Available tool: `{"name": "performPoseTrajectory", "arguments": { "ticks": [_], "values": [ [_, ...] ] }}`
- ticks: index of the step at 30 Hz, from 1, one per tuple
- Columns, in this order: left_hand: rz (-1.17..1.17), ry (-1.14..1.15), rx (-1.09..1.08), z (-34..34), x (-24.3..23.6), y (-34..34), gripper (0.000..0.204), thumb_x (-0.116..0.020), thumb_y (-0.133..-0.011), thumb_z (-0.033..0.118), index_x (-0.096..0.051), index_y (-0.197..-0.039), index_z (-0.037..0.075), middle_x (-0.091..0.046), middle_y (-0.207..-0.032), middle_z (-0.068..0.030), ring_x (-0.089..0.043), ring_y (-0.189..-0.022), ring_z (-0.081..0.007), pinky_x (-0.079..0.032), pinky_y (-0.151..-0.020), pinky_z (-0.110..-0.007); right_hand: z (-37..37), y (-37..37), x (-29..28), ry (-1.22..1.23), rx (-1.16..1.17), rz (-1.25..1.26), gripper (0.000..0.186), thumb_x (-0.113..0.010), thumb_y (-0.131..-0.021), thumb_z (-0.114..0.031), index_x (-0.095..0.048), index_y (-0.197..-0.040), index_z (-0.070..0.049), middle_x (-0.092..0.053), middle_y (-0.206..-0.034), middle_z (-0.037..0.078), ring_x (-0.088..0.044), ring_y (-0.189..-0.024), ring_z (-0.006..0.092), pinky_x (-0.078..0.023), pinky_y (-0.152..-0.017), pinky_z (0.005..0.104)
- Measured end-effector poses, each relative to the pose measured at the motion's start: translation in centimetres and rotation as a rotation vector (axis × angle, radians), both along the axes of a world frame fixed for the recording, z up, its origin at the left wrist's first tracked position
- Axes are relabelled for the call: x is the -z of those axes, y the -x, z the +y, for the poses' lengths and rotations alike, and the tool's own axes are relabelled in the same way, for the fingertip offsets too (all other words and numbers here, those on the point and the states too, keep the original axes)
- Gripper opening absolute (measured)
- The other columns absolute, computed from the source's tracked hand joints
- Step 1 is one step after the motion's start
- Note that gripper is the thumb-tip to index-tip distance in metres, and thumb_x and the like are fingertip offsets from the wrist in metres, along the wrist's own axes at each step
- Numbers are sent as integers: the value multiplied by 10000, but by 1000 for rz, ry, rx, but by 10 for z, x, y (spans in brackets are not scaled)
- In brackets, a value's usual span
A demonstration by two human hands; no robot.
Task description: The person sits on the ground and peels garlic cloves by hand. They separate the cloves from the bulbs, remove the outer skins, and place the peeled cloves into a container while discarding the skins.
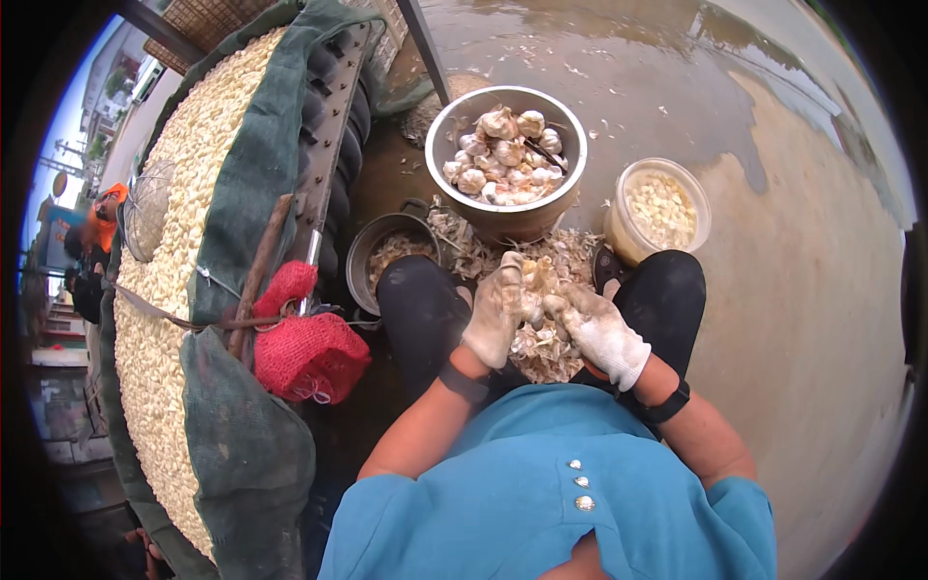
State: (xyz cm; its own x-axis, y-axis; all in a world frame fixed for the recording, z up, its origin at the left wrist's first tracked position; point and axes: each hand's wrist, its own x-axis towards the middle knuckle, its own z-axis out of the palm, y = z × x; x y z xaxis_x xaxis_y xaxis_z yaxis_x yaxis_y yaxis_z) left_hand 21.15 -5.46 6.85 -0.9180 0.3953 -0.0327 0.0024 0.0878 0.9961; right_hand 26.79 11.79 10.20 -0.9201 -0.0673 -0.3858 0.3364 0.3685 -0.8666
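Observation:
Both of my hands wear whitish work gloves with yellowish stains and meet between my knees. A garlic bulb [535, 302] is held between them, partly covered by the fingers. My left hand [497, 311] closes on its left side, fingers pressed together and pointing away from me. From the right, my right hand [601, 331] grips the bulb with bent fingers. Beneath them lies a heap of dry garlic skins [547, 354]. Just beyond stands a metal bucket [576, 181] of whole garlic bulbs [507, 152].
At the right knee, a plastic tub [619, 239] contains peeled cloves [661, 213]. A metal pot [360, 253] with scraps sits left of the bucket. Along my left runs a green-cloth-lined trough of cloves [159, 387], with a wire strainer [148, 208] and red mesh bag [311, 358]. Ground beyond is wet.

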Motion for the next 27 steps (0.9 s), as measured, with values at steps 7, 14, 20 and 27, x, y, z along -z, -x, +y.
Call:
{"name": "performPoseTrajectory", "arguments": {
  "ticks": [7,14,20,27],
  "values": [
    [-84,-29,34,5,-13,-9,545,-378,-976,550,-518,-947,24,-582,-779,-36,-558,-662,-91,-466,-592,-250,-2,0,-19,-66,-75,102,472,-639,-911,-323,-564,-1279,-38,-653,-1123,119,-617,-959,185,-485,-870,302],
    [-56,19,36,14,-29,-10,449,-350,-997,428,-518,-979,13,-576,-779,-67,-566,-677,-148,-462,-608,-303,4,0,-31,140,-68,46,430,-664,-897,-376,-641,-1177,-49,-697,-992,73,-625,-873,110,-499,-810,265],
    [135,163,-86,16,9,-13,384,-373,-1008,350,-543,-1036,7,-646,-847,-82,-634,-768,-167,-504,-682,-304,3,-1,-25,119,-120,122,474,-601,-897,-483,-667,-1134,-78,-709,-954,99,-658,-908,212,-341,-992,361],
    [-317,-188,-40,17,-8,-4,536,-324,-1023,439,-610,-1101,-8,-700,-969,-95,-665,-889,-182,-522,-795,-288,3,-18,4,-132,-334,129,406,-666,-879,-158,-573,-1175,104,-694,-1028,159,-654,-997,228,-515,-853,300]
  ]
}}
